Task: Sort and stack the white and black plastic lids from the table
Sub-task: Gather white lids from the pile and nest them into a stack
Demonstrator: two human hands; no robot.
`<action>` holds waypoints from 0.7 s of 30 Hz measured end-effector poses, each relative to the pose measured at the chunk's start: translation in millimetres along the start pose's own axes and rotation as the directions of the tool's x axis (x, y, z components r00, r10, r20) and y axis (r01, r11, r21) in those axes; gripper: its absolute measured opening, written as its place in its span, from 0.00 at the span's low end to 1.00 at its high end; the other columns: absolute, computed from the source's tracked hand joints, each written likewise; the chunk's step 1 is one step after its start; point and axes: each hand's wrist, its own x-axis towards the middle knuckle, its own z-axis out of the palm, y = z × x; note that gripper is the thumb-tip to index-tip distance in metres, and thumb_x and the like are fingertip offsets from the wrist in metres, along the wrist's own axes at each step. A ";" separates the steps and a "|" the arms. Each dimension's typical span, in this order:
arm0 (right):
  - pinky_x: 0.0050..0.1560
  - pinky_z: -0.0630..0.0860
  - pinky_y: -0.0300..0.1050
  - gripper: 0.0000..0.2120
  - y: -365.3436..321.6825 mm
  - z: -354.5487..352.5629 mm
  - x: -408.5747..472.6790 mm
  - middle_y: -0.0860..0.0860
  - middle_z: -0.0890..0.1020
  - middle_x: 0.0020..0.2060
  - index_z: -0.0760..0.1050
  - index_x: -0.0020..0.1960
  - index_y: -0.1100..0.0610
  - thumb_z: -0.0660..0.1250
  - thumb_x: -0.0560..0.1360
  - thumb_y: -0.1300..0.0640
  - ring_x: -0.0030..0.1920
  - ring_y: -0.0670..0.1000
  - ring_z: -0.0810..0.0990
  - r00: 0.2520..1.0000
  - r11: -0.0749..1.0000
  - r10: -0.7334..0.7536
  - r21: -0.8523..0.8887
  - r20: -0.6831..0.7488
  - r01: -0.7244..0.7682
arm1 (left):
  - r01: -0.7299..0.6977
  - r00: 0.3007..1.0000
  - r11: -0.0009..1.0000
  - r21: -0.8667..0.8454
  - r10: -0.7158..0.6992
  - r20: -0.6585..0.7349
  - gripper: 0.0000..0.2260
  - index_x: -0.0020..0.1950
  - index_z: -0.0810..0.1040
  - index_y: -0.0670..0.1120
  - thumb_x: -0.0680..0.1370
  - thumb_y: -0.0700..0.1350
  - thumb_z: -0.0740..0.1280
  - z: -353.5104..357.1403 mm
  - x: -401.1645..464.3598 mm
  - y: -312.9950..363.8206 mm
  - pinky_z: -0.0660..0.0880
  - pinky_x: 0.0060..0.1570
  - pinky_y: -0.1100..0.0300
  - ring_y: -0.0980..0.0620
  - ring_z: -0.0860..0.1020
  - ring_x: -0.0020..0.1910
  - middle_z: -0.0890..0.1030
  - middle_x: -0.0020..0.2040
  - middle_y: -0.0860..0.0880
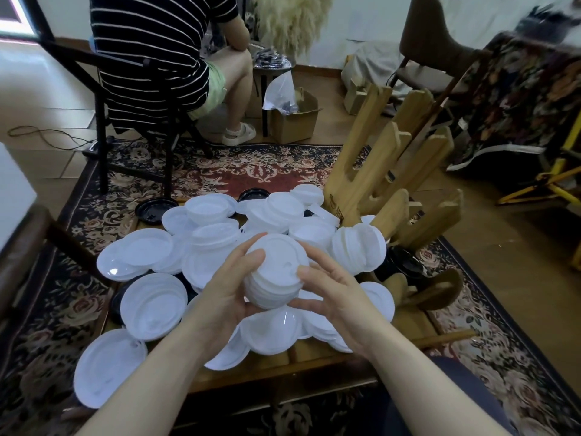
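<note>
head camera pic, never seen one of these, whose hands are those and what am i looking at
There is no machine here. One wide-angle camera sits on a person's head and looks forward and down, so the two arms rising from the bottom edge are the wearer's own. The left hand and right hand together hold a stack of white lids just above a low wooden table. The table is heaped with loose white lids, with a few black lids near its far edge. Beyond it, another person sits on a black chair, facing away, on a patterned rug.
</note>
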 end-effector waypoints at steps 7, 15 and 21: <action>0.68 0.72 0.54 0.27 -16.4 -29.7 3.4 0.40 0.75 0.66 0.71 0.69 0.41 0.71 0.71 0.41 0.67 0.44 0.72 0.974 0.831 -0.224 -0.527 -0.023 0.179 | -0.009 1.000 1.000 -0.025 0.009 -0.021 0.23 0.67 0.78 0.54 0.71 0.53 0.69 -3.6 -2.5 3.6 0.82 0.50 0.44 0.44 0.82 0.58 0.82 0.62 0.49; 0.75 0.33 0.48 0.47 -22.2 -101.6 39.9 0.50 0.55 0.79 0.44 0.80 0.51 0.71 0.73 0.46 0.80 0.52 0.44 0.979 -0.285 -0.190 -0.959 0.067 0.010 | -0.013 0.989 0.999 -0.034 0.008 -0.150 0.23 0.63 0.80 0.57 0.68 0.55 0.71 -17.3 -7.7 3.0 0.83 0.46 0.48 0.45 0.82 0.59 0.84 0.59 0.53; 0.78 0.37 0.48 0.45 -4.3 -111.9 51.4 0.53 0.59 0.77 0.46 0.81 0.54 0.71 0.74 0.55 0.79 0.56 0.46 0.970 -0.263 -0.200 -0.961 0.139 0.084 | 0.037 0.988 0.997 -0.067 -0.046 -0.147 0.25 0.66 0.79 0.53 0.69 0.56 0.71 -19.5 -11.0 -3.2 0.81 0.53 0.39 0.44 0.81 0.60 0.81 0.62 0.49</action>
